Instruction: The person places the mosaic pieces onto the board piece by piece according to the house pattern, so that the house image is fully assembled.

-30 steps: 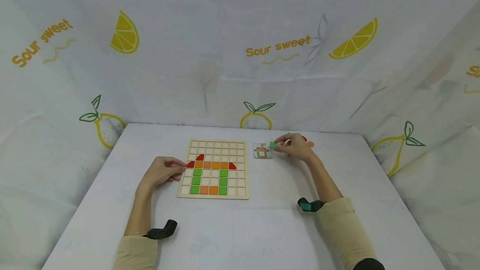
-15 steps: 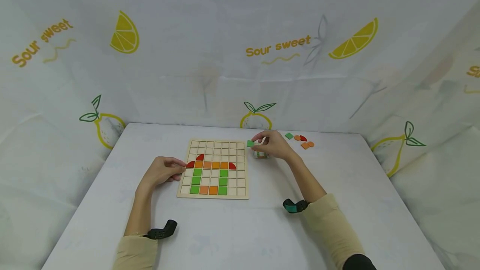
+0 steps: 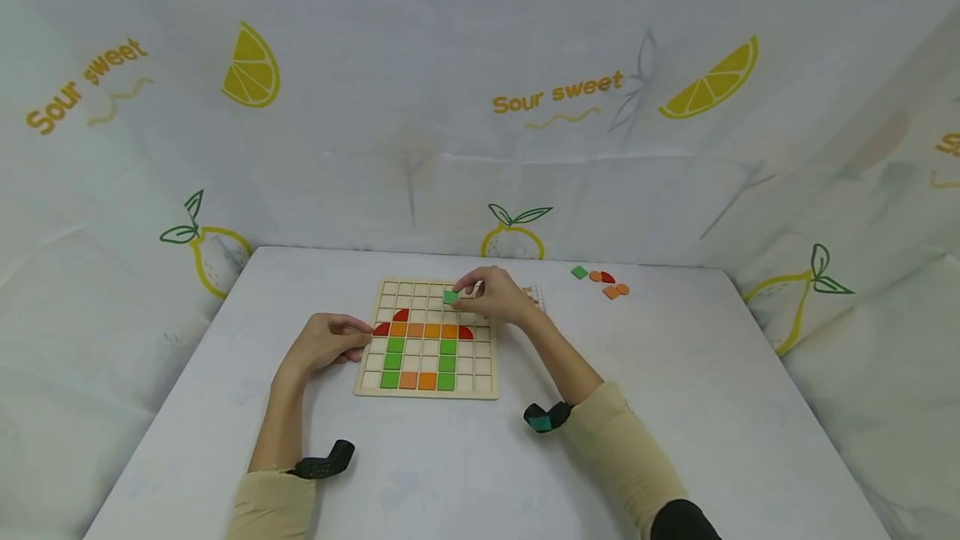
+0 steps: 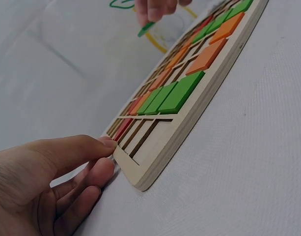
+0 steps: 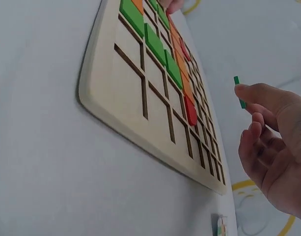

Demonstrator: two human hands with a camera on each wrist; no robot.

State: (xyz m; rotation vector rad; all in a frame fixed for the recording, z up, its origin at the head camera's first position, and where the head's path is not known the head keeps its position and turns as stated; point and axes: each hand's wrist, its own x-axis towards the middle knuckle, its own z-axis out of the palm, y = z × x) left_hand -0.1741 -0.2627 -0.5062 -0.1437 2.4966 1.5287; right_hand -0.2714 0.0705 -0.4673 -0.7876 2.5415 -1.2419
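Note:
A wooden grid board (image 3: 480,386) lies on the white table, with green and orange square tiles and red quarter-round pieces set in some of its cells. My right hand (image 3: 495,294) pinches a green square tile (image 3: 450,297) between thumb and finger over the board's back rows. In the right wrist view this tile (image 5: 240,92) is seen edge-on, held above the board. At the board's left edge, my left hand (image 3: 322,342) grips the rim; in the left wrist view its thumb (image 4: 107,142) lies on top, beside a red piece (image 4: 123,129), with the other fingers curled at the side.
A small pattern card (image 3: 536,294) lies right of the board, partly hidden behind my right hand. Farther right are loose pieces: a green tile (image 3: 579,272), a red piece (image 3: 607,277), an orange square (image 3: 611,292) and orange rounds (image 3: 623,289). A printed cloth hangs behind.
My right hand has carried the green tile leftward from the pattern card to above the board's back rows, uncovering the loose pieces. My left hand has stayed at the board's edge.

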